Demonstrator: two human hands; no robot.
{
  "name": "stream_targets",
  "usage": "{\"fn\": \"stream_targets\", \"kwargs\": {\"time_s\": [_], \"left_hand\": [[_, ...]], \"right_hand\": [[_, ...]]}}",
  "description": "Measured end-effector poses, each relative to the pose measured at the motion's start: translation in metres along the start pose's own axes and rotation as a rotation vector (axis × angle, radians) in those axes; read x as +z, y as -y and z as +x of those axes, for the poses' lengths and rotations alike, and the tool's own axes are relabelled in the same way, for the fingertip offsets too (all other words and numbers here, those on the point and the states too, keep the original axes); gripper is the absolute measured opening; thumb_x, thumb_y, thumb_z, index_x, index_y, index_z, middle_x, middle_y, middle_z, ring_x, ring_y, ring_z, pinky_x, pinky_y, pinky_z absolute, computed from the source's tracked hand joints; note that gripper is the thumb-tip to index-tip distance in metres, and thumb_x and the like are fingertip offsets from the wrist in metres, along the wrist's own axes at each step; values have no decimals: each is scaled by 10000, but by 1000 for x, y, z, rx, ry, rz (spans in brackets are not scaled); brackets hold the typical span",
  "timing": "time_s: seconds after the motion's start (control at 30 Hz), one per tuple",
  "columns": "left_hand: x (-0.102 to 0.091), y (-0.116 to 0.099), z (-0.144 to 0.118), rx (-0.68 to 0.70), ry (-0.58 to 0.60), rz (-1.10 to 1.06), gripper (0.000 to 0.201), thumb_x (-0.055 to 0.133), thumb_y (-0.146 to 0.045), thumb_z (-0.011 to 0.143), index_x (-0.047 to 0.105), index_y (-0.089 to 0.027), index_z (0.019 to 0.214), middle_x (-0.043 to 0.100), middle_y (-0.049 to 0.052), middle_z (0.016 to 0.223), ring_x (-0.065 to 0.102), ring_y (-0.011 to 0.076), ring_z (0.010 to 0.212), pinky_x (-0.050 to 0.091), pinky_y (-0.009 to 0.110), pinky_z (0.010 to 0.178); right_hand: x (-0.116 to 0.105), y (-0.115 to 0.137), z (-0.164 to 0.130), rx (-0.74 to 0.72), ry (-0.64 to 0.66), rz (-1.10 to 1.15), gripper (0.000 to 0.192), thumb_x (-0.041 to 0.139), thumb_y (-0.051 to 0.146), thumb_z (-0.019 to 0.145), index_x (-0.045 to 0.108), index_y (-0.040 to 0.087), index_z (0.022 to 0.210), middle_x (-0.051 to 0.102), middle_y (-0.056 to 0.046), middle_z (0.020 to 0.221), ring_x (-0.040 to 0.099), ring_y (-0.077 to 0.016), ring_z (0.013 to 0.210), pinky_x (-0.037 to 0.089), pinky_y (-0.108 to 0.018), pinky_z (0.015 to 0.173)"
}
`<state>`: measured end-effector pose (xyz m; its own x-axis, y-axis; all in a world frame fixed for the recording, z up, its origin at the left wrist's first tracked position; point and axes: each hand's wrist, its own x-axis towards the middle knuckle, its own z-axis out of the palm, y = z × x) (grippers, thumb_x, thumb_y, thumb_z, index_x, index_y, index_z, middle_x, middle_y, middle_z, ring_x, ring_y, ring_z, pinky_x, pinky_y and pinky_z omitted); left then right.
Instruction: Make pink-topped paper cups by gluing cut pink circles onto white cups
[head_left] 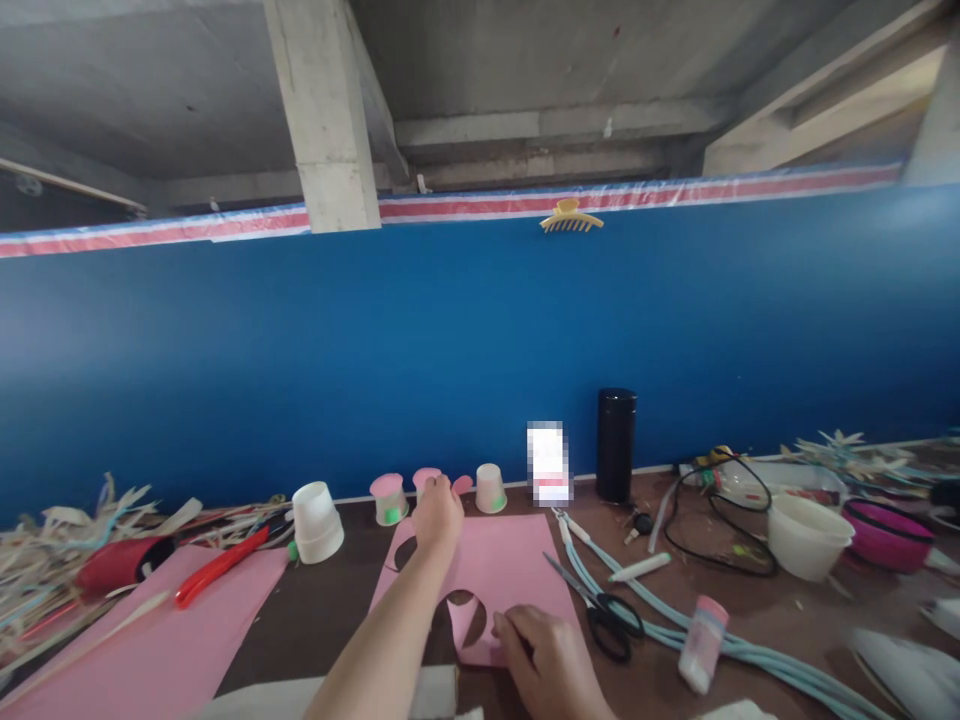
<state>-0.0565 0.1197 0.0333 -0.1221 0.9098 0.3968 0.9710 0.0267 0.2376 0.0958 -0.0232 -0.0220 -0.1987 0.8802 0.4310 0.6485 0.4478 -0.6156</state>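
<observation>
My left hand (441, 512) reaches to the row of small cups along the wall, its fingers closed at a pink paper circle (463, 485). Just behind the fingertips shows another pink round piece (426, 476); the cup under it is mostly hidden. To the left stands a white cup (391, 508) topped with a pink circle, and to the right a bare upturned cup (490, 489). My right hand (546, 660) rests with curled fingers on the lower right of a pink paper sheet (510, 565) with round holes cut in it. Whether it grips the sheet is hidden.
Black-handled scissors (613, 622) lie right of the sheet, beside pale blue cords (675, 635) and a glue bottle (703, 643). A black cylinder (616, 445) stands by the wall. Left are stacked white cups (318, 523), a red-handled tool (221, 567) and more pink paper (187, 630).
</observation>
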Motion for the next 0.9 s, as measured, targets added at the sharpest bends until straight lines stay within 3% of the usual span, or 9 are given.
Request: {"fn": "stream_targets", "kwargs": {"time_s": [0.17,0.3,0.4,0.53,0.6,0.7,0.8,0.9], "left_hand": [[-25,18,-35,236,76,6,257,324,-190,904,578,-205,944,589,60,1015,571,192,890,416,286,705],[-34,35,-63,330,148,16,252,370,-156,882,611,-224,896,613,43,1009,566,187,908,415,279,733],[-40,44,-74,339,195,15,278,389,-116,854,631,-226,938,613,61,1046,558,203,946,421,290,737],[-47,33,-63,252,91,-163,257,430,-148,843,648,-228,954,616,65,1081,535,207,1024,402,299,817],[-42,17,-48,181,85,-261,193,474,-198,831,653,-220,899,641,56,1032,553,193,1003,397,278,829],[-21,-11,-22,79,86,-301,232,520,-296,819,620,-189,998,654,75,1051,577,193,997,404,263,825],[7,-32,-2,-67,78,-307,562,618,-403,734,507,-100,1193,595,177,1180,526,289,1110,378,342,891],[28,-44,8,-150,68,-306,772,681,-450,647,429,-58,1262,523,223,1271,444,337,1204,309,387,971]], "right_hand": [[1,0,0,15,-20,14,391,349,354,942,542,184,647,614,-18,650,526,-122,594,298,-231,566],[0,2,0,12,-24,30,397,344,358,943,557,185,656,619,-19,654,532,-128,596,311,-234,573],[-3,5,1,22,-44,40,415,340,376,942,573,181,660,619,-28,651,532,-134,592,320,-235,567],[-5,7,1,30,-70,58,434,343,395,941,559,180,632,594,-17,614,511,-126,560,314,-230,544],[-6,7,1,29,-80,63,435,345,398,941,561,180,633,588,-14,606,509,-126,558,316,-229,544],[-6,6,1,37,-83,60,430,341,395,942,571,178,651,590,-17,611,508,-128,561,322,-226,549],[-5,4,0,40,-69,33,432,337,399,941,561,180,643,582,-18,603,500,-128,556,319,-224,543],[-2,0,0,29,-49,4,441,326,397,940,561,181,636,589,-27,606,510,-130,557,318,-225,539]]}}
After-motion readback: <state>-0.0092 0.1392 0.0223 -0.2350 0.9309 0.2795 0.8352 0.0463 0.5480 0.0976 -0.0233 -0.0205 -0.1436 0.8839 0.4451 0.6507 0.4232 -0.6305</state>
